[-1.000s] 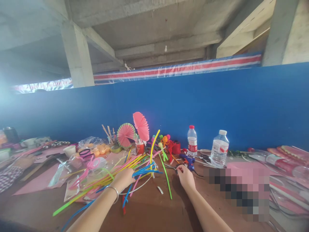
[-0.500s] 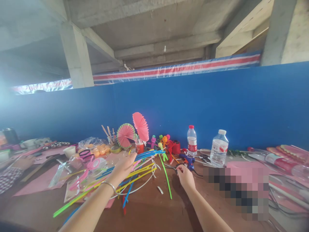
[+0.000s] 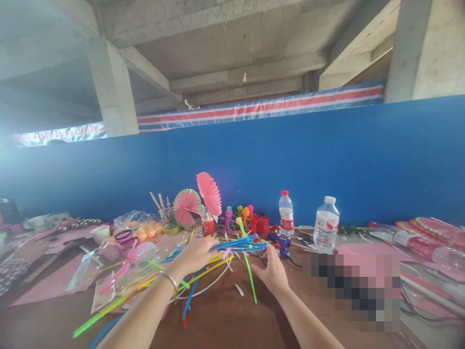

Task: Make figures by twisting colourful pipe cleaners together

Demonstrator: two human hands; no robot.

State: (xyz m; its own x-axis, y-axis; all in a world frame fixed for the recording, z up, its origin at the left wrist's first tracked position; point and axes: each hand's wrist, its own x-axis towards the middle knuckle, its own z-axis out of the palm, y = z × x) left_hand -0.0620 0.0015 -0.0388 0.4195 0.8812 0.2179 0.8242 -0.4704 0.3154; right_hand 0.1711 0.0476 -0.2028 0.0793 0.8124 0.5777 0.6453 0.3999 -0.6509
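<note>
My left hand (image 3: 196, 253), with a thin bracelet on the wrist, grips a bundle of blue pipe cleaners (image 3: 242, 243) and holds it lifted, pointing right. My right hand (image 3: 271, 271) hovers with fingers spread just under the bundle's free ends, holding nothing. A loose heap of yellow, green, pink and blue pipe cleaners (image 3: 152, 281) lies on the brown table (image 3: 225, 325) below my left forearm. A single green pipe cleaner (image 3: 250, 278) lies between my hands.
Two pink paper fans (image 3: 198, 198) and small pipe-cleaner figures (image 3: 243, 215) stand at the back. A blue glue gun (image 3: 279, 242), two water bottles (image 3: 325, 223), pink sheets (image 3: 51, 283) and a bag of orange balls (image 3: 140, 225) surround the work spot. A blue wall closes the far side.
My left hand has lifted the blue pipe cleaners out of the heap and swung them right. My right hand has opened and moved left to the bundle's ends.
</note>
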